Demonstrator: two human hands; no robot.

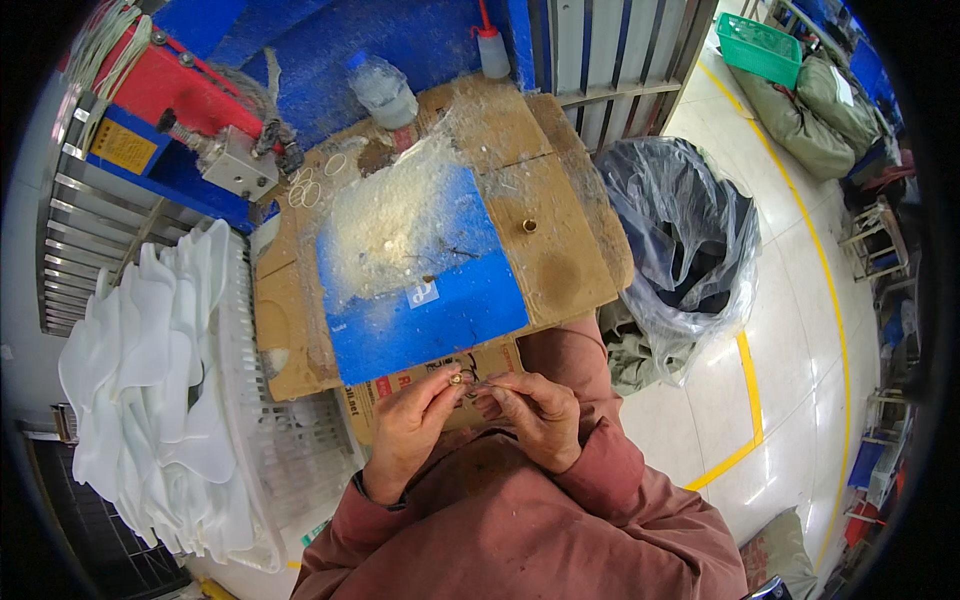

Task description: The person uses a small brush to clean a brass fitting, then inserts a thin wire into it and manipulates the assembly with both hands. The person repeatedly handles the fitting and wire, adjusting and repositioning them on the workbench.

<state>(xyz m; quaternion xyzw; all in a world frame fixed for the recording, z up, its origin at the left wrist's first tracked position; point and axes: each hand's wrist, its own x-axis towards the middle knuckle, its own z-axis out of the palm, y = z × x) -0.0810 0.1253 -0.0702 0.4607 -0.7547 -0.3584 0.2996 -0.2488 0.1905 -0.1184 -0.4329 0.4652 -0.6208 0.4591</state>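
Note:
Close to my body, just off the near edge of the worktop, my two hands meet. My left hand [412,428] is closed, pinching a small brass-coloured fitting [457,379] between thumb and fingers. Beside it, my right hand [537,412] is closed too, its fingertips pressed around something thin and dark, too small to name. A blue sheet [430,325] lies beyond the hands, its upper part strewn with pale shavings [395,225]. Right of that sheet, a small brass ring [529,226] stands on the cardboard [560,195].
Thin pale rings [305,187] lie at the cardboard's far left, near a red machine [185,80]. A clear bottle [383,92] and a red-nozzled bottle [492,52] stand behind. White curved plastic pieces [150,370] fill a crate [290,450] at left; a bag-lined bin [685,230] is at right.

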